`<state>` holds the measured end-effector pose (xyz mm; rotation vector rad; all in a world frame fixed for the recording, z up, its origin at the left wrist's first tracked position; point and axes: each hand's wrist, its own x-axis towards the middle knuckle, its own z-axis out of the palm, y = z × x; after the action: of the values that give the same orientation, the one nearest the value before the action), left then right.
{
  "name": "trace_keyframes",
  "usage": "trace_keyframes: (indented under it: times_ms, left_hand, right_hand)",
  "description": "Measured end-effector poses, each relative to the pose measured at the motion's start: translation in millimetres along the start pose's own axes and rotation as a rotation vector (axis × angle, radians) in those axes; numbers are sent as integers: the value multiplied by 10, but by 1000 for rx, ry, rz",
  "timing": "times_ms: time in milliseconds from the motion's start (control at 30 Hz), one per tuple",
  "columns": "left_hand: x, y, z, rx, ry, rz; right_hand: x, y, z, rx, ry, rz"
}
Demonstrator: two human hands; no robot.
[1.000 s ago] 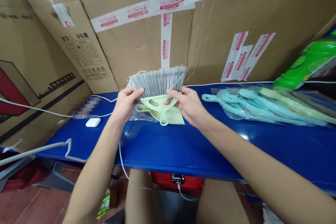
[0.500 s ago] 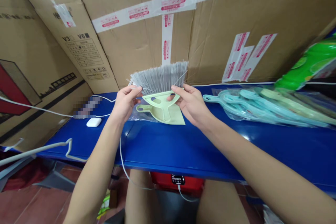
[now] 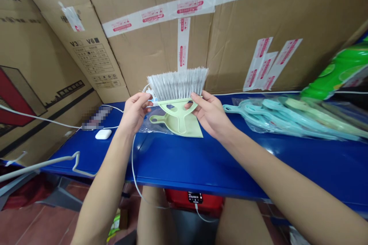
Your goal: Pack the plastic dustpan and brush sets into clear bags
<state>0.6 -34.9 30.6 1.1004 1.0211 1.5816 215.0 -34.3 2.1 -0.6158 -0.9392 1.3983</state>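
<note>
Bristles up, a small hand broom [image 3: 179, 109] with grey bristles and a pale green head stands in front of me. My right hand [image 3: 208, 113] grips the right end of its head, thumb at the foot of the bristles. Just left of the head is my left hand [image 3: 136, 109], its thumb and fingertips pinched together. Whatever lies between those fingertips is too small to make out. Below and partly behind the broom's handle, a matching pale green dustpan [image 3: 194, 128] rests on the blue table [image 3: 218, 164], its looped handle pointing left. Clear plastic wrap [image 3: 151, 127] lies beside it.
At right lie several turquoise and green broom-and-dustpan sets [image 3: 273, 115] in clear bags, near a green bottle [image 3: 336, 71]. Cardboard boxes [image 3: 158, 49] stand behind the table. A white earbud case [image 3: 103, 134] and white cables are on the left. A metal rod [image 3: 57, 159] crosses the left edge.
The broom has shifted slightly right and its bristles look straighter. My left fingers have come away from the bristles' left edge, moving a little left. The dustpan stays put.
</note>
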Motion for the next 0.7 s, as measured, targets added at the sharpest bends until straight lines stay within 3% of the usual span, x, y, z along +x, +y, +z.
trace_keyframes:
  times_ms: [700]
  left_hand:
    - [18,5,6,-9,85,29]
  right_hand:
    - [8,-13,-24,-20,37,-45]
